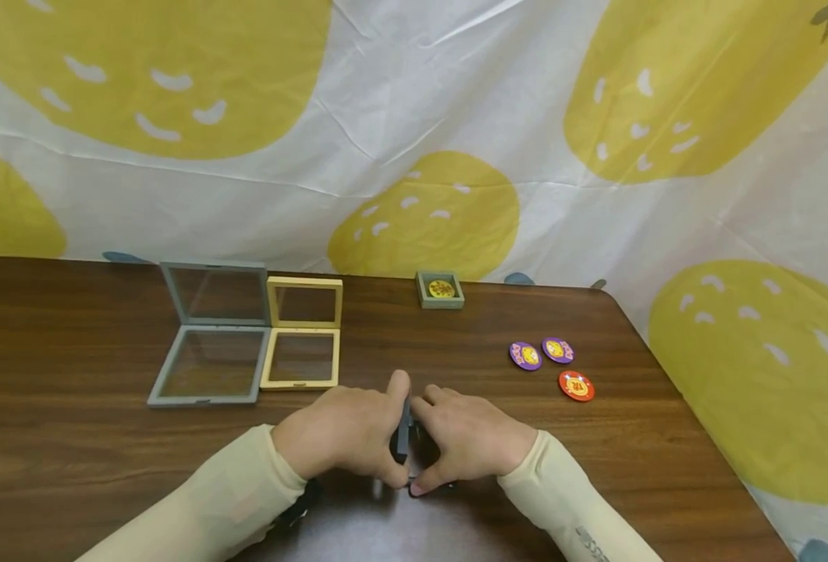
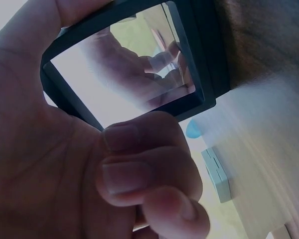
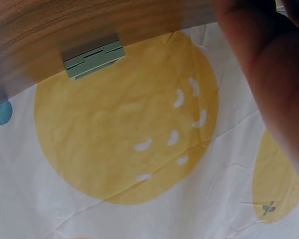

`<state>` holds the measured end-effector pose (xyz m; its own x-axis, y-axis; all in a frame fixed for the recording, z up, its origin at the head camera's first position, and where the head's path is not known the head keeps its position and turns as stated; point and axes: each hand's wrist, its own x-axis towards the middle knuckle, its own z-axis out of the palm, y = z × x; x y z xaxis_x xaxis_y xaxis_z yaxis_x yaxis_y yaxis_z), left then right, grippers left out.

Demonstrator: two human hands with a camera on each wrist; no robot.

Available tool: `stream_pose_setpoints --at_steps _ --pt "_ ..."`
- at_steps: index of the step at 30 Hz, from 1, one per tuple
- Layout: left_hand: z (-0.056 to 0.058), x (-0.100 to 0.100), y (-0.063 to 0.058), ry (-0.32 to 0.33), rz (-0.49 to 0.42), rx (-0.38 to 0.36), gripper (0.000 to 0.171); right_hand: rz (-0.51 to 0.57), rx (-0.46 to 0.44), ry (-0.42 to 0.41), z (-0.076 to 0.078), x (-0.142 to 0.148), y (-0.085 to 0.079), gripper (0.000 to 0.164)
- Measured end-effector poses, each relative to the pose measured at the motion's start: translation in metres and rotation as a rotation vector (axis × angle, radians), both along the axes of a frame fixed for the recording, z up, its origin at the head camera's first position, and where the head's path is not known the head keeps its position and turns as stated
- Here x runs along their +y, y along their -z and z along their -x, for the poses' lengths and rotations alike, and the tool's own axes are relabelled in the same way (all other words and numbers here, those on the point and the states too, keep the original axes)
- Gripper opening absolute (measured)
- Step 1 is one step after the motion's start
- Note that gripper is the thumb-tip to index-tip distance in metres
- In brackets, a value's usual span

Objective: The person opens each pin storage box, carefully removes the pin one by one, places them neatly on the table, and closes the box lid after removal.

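A black hinged display frame (image 1: 403, 434) with a clear film window stands partly open between both hands near the front of the table. My left hand (image 1: 350, 429) grips its raised half, thumb at one edge, as the window (image 2: 124, 64) in the left wrist view shows. My right hand (image 1: 473, 433) holds the lower half, thumb at the near edge and fingers at the far one. Its fingers cover most of that half. Through the film, the right fingers show blurred. In the right wrist view only part of the right hand (image 3: 276, 74) appears, without the frame.
Left of the hands stand an open grey frame (image 1: 262, 367) and a smaller open yellow frame (image 1: 336, 367). A small green frame (image 1: 442, 303) with a yellow disc is at the back. Two purple chips (image 1: 526, 356) and a red chip (image 1: 577, 386) lie right. A patterned curtain (image 1: 414, 117) hangs behind.
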<state>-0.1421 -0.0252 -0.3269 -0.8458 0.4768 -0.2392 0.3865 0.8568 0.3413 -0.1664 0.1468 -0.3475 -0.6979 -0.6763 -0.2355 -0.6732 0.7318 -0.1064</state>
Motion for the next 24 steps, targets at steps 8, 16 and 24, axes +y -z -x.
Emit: stream_pose_setpoints --at_steps 8,16,24 --pt "0.008 -0.009 -0.001 0.046 -0.058 -0.103 0.067 0.005 -0.026 0.035 0.000 0.000 -0.001 0.073" --pt "0.011 -0.016 -0.003 0.044 -0.020 -0.124 0.065 -0.018 0.105 0.068 0.000 -0.002 0.002 0.075" --pt "0.011 -0.013 -0.006 0.072 0.183 -0.052 0.044 -0.039 0.185 0.206 -0.001 -0.004 0.008 0.088"
